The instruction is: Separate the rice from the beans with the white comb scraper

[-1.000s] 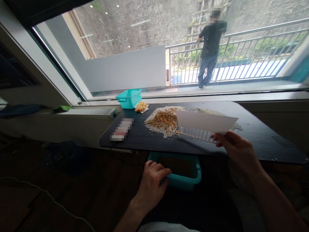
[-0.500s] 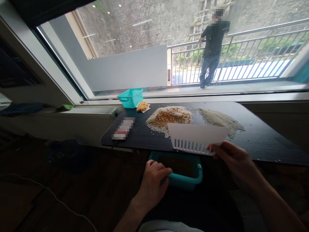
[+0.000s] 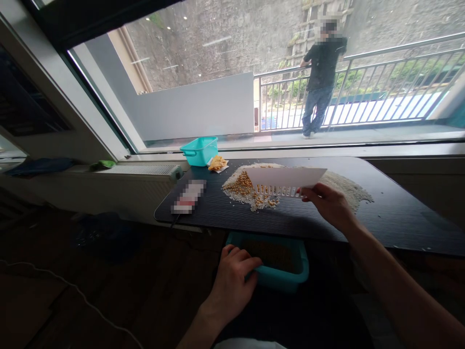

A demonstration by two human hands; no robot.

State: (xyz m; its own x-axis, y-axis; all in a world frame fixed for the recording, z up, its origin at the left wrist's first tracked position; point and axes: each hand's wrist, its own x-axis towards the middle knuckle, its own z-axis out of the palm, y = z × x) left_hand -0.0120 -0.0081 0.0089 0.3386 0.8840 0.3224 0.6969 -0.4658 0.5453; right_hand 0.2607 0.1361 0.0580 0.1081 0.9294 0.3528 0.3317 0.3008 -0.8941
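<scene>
My right hand (image 3: 329,206) is closed on a white slotted scraper (image 3: 285,179), holding it upright on the black table (image 3: 381,213) in a heap of yellow beans mixed with white rice (image 3: 241,186). A few beans show through its slots. Plain white rice (image 3: 348,186) lies to the right of the scraper. Below the table's near edge, my left hand (image 3: 232,278) grips the rim of a teal bin (image 3: 281,261) with brown beans inside.
A second teal bin (image 3: 200,149) and a yellow wrapper (image 3: 217,163) sit at the table's far left. A blurred white card (image 3: 189,195) lies near the left edge. Behind the window a person (image 3: 321,72) stands at a balcony railing. A radiator (image 3: 141,169) is on the left.
My right hand has carried the scraper from the near table edge away from me, back into the bean and rice heap. The left hand has stayed on the bin.
</scene>
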